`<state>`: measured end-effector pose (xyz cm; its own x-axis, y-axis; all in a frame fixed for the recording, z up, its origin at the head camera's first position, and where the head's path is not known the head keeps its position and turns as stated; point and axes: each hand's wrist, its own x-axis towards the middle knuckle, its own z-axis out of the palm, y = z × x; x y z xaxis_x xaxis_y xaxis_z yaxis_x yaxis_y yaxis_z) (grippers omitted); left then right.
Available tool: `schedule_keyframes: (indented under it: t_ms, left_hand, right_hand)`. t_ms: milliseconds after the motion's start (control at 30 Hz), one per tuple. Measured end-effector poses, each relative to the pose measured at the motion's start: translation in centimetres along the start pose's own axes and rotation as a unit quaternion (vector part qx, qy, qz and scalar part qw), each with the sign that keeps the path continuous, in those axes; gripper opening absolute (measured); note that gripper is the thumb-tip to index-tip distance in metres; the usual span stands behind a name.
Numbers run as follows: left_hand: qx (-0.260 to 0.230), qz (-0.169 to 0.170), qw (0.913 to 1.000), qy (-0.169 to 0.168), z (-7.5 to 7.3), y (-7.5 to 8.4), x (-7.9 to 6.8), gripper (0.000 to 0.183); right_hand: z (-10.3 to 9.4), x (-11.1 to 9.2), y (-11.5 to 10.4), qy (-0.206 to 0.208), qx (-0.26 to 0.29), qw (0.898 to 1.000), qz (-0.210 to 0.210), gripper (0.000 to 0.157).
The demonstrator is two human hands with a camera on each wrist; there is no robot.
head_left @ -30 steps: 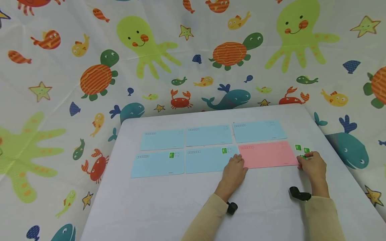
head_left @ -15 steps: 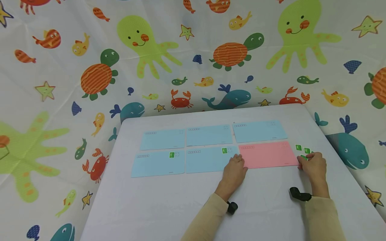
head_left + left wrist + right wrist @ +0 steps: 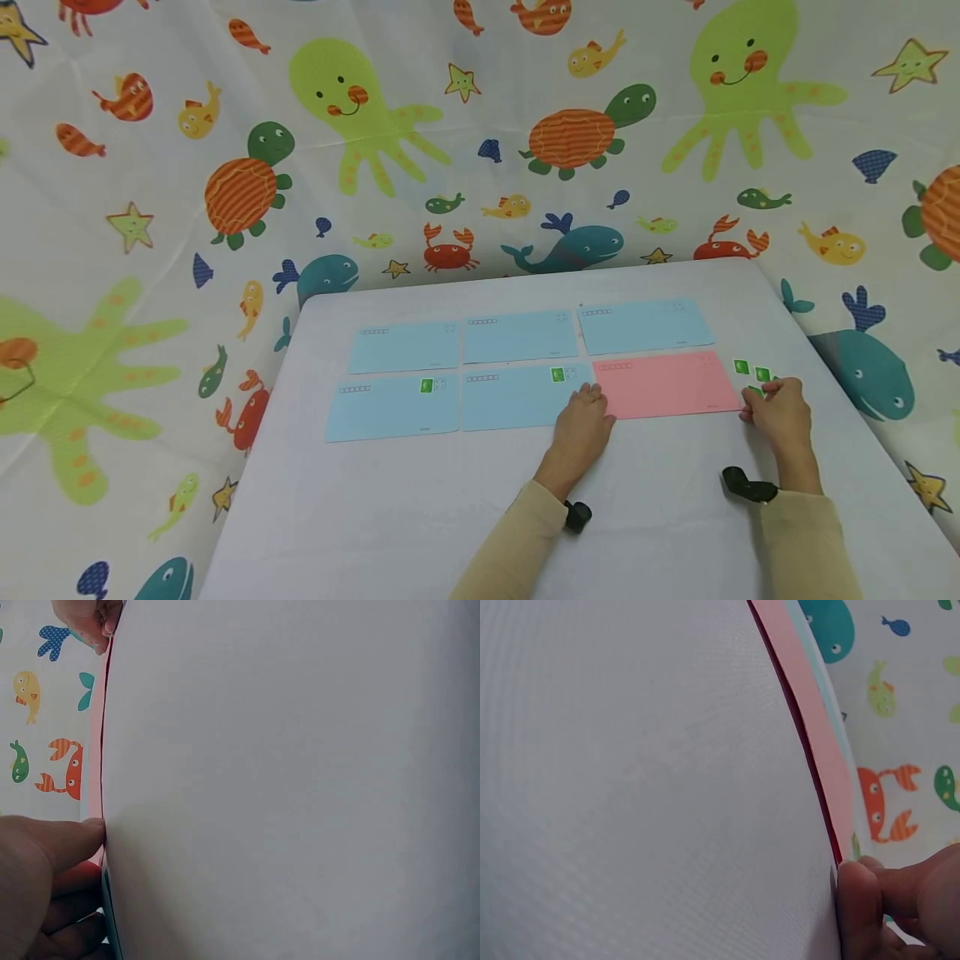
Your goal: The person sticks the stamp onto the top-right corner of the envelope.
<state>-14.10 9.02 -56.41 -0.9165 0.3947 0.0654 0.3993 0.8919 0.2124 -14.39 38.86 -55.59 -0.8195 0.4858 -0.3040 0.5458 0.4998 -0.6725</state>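
A pink envelope (image 3: 663, 386) lies at the right end of the near row on the white table. My left hand (image 3: 583, 427) is at its lower left corner and overlaps the neighbouring blue envelope (image 3: 517, 408). In the left wrist view, the thumb (image 3: 79, 838) presses the pink edge with the fingers bent beneath it. At the opposite lower corner my right hand (image 3: 780, 417) pinches the pink envelope between thumb and finger, as the right wrist view shows at the fingertips (image 3: 855, 881). A dark red line runs along the envelope's near edge.
Another blue envelope (image 3: 390, 414) ends the near row at left; both near blue ones bear a green stamp (image 3: 427, 386). Three blue envelopes (image 3: 519, 337) form the far row. Loose green stamps (image 3: 741, 367) lie by my right hand, one partly hidden. A sea-animal curtain (image 3: 480, 183) hangs behind.
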Motion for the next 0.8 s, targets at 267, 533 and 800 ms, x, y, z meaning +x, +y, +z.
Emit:
schedule_keyframes:
  t_ms: [267, 533, 800]
  left_hand:
    - [-0.007, -0.007, 0.9999, -0.002, 0.0, -0.1, 0.0, 0.040]
    - [-0.009, -0.001, 0.9999, 0.011, 0.1, -0.3, -0.1, 0.039]
    - [-0.012, 0.007, 0.9998, 0.013, 0.1, -0.3, -0.1, 0.037]
  right_hand:
    - [0.3, -0.1, 0.4, -0.002, 0.017, 1.000, -0.014, 0.051]
    - [0.2, 0.3, 0.9, -0.016, 0.039, 0.999, -0.002, 0.055]
    - [0.0, 0.2, 0.9, -0.012, 0.066, 0.997, 0.030, 0.056]
